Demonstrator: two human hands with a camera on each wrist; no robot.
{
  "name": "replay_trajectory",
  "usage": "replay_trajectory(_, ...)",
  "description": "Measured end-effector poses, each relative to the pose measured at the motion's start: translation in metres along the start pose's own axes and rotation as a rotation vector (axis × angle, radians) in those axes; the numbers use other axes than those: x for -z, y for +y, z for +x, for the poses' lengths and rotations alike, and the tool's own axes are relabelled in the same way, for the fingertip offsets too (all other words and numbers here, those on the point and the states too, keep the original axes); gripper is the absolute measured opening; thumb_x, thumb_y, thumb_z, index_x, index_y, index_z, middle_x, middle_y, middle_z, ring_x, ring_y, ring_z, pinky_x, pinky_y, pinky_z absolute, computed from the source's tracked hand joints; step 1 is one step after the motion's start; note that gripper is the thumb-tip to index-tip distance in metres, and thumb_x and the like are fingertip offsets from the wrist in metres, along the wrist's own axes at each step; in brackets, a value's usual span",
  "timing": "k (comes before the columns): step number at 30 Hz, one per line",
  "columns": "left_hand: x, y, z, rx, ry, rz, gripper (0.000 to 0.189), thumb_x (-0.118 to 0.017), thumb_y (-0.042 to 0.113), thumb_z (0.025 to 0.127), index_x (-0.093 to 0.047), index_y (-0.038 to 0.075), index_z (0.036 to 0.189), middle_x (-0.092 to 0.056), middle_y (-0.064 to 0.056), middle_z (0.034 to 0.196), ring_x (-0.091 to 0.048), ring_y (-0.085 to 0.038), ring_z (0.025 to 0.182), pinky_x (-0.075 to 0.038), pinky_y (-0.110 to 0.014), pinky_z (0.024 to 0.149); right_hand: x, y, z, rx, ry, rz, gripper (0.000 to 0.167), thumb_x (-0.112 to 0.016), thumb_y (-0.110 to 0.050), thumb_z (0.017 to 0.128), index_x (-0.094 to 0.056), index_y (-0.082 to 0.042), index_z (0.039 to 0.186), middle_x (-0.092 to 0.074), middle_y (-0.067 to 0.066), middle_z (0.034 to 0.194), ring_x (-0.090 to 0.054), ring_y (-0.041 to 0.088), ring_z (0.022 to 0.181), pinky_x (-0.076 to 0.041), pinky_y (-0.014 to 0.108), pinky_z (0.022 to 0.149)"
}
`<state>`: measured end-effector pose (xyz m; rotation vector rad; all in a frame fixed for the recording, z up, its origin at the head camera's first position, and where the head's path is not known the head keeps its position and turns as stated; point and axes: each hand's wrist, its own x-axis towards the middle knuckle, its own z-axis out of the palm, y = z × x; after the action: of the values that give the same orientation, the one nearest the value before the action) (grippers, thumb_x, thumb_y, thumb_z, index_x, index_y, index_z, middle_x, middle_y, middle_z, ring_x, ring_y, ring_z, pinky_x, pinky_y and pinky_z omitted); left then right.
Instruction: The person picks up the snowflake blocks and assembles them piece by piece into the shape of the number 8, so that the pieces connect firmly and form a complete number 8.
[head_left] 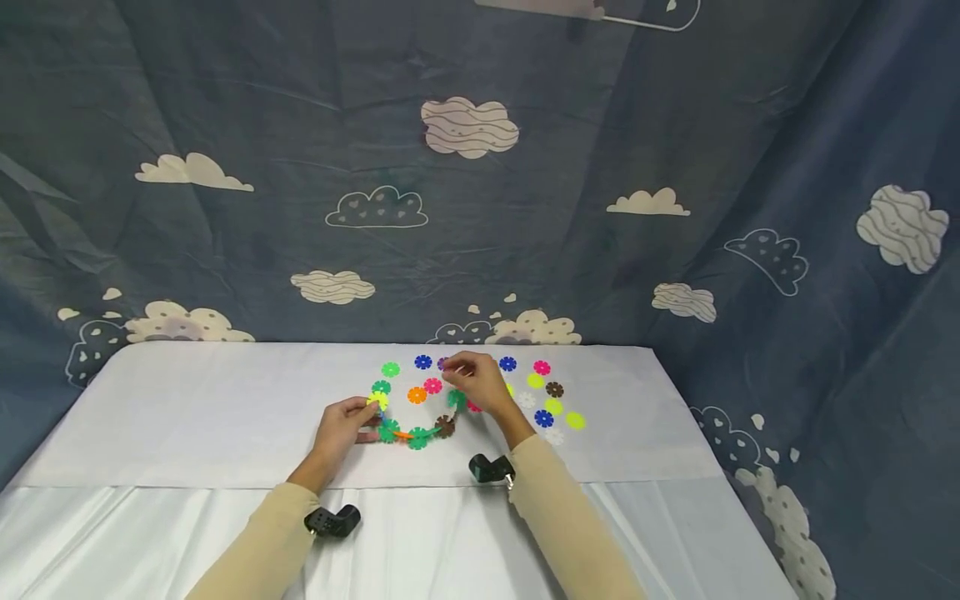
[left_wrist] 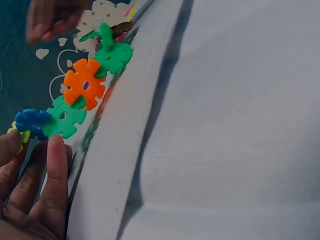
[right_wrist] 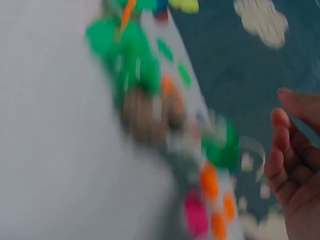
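Note:
A curved chain of interlocking notched plastic discs hangs between the hands, with a blue disc (left_wrist: pixel 33 123), green discs (left_wrist: pixel 65 116), an orange disc (left_wrist: pixel 85 84) and a brown disc (head_left: pixel 445 427). My left hand (head_left: pixel 337 429) pinches the yellow disc (head_left: pixel 378 401) at the chain's left end between thumb and fingers. Above the chain's right end, near a green disc (head_left: pixel 456 399), is my right hand (head_left: pixel 480 383). Its fingers are loosely bent, and nothing shows between thumb and fingertips in the right wrist view, where the chain is blurred.
Loose discs lie scattered on the white table (head_left: pixel 225 417): an orange disc (head_left: pixel 417 395) and pink disc (head_left: pixel 432 386) behind the chain, several more right of my right hand, including a blue disc (head_left: pixel 543 418). A dark cloud-patterned curtain (head_left: pixel 525 250) hangs behind the table.

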<state>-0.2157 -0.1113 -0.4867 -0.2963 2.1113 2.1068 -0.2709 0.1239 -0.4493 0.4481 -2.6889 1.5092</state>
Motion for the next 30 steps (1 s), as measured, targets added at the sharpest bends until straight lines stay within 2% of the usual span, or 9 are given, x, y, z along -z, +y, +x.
replay_trajectory(3,0.004,0.002,0.001,0.013,-0.012,-0.01,0.028,-0.056,0.014,0.098,-0.056,-0.009,0.113,-0.07,-0.009,0.097,-0.064,-0.009,0.08,-0.057,-0.027,0.07,0.015,0.021,-0.008,-0.097,0.038,-0.056,0.014,-0.071,-0.007,0.086,-0.072,-0.002,0.099,-0.068,0.007,0.09,-0.056,0.016,0.072,-0.049,0.024,0.063)
replay_trajectory(7,0.008,0.001,0.002,0.025,-0.013,-0.01,0.03,-0.057,0.016,0.098,-0.056,-0.009,0.114,-0.069,-0.006,0.094,-0.063,-0.009,0.079,-0.057,-0.027,0.07,0.019,0.04,-0.014,-0.201,-0.005,-0.128,0.015,-0.071,-0.007,0.086,-0.072,-0.003,0.1,-0.067,0.006,0.089,-0.055,0.018,0.076,-0.051,0.027,0.068)
replay_trajectory(12,0.006,-0.003,0.006,0.026,-0.012,-0.012,0.029,-0.058,0.017,0.098,-0.059,-0.008,0.113,-0.069,-0.006,0.095,-0.063,-0.009,0.078,-0.057,-0.027,0.069,0.018,0.046,-0.014,-0.234,-0.071,-0.235,0.019,-0.076,-0.009,0.083,-0.072,-0.002,0.1,-0.065,0.005,0.089,-0.054,0.018,0.081,-0.049,0.032,0.079)
replay_trajectory(14,0.003,-0.003,0.006,0.029,-0.011,-0.012,0.029,-0.058,0.016,0.097,-0.06,-0.008,0.113,-0.069,-0.007,0.097,-0.063,-0.01,0.078,-0.057,-0.028,0.069,0.019,0.047,-0.014,-0.242,-0.074,-0.274,0.018,-0.078,-0.011,0.081,-0.071,-0.003,0.096,-0.064,0.005,0.087,-0.052,0.019,0.08,-0.048,0.032,0.078)
replay_trajectory(17,0.001,-0.003,0.006,0.027,-0.016,-0.004,0.03,-0.057,0.017,0.098,-0.06,-0.007,0.115,-0.069,-0.009,0.1,-0.063,-0.01,0.08,-0.057,-0.028,0.071,0.021,0.049,-0.014,-0.245,-0.066,-0.275,0.017,-0.079,-0.01,0.08,-0.069,-0.003,0.092,-0.062,0.004,0.084,-0.051,0.018,0.077,-0.047,0.029,0.074)
replay_trajectory(19,0.001,-0.003,0.006,0.03,-0.01,0.002,0.03,-0.057,0.018,0.098,-0.06,-0.007,0.115,-0.069,-0.01,0.102,-0.063,-0.01,0.08,-0.057,-0.027,0.071,0.022,0.05,-0.015,-0.25,-0.067,-0.22,0.018,-0.078,-0.007,0.079,-0.066,-0.002,0.092,-0.061,0.006,0.081,-0.053,0.017,0.07,-0.05,0.027,0.067)
replay_trajectory(24,0.001,-0.002,0.006,0.034,-0.002,-0.003,0.03,-0.056,0.018,0.098,-0.06,-0.007,0.115,-0.069,-0.009,0.101,-0.063,-0.01,0.079,-0.057,-0.027,0.07,0.024,0.057,-0.019,-0.275,-0.051,0.027,0.017,-0.073,0.001,0.083,-0.065,0.002,0.098,-0.061,0.009,0.076,-0.059,0.016,0.051,-0.052,0.026,0.048)
replay_trajectory(27,0.001,-0.002,0.006,0.036,0.0,-0.012,0.029,-0.056,0.017,0.098,-0.061,-0.007,0.114,-0.069,-0.008,0.098,-0.063,-0.01,0.078,-0.057,-0.027,0.069,0.025,0.056,-0.021,-0.247,-0.008,0.149,0.015,-0.069,0.002,0.085,-0.067,0.005,0.1,-0.066,0.01,0.078,-0.062,0.016,0.053,-0.054,0.028,0.049)
replay_trajectory(30,0.0,-0.003,0.007,0.033,0.002,-0.018,0.029,-0.057,0.016,0.098,-0.06,-0.008,0.114,-0.069,-0.007,0.097,-0.063,-0.009,0.077,-0.057,-0.026,0.069,0.024,0.047,-0.019,-0.197,0.01,0.274,0.014,-0.067,0.0,0.088,-0.066,0.007,0.1,-0.068,0.013,0.084,-0.063,0.016,0.061,-0.056,0.029,0.058)
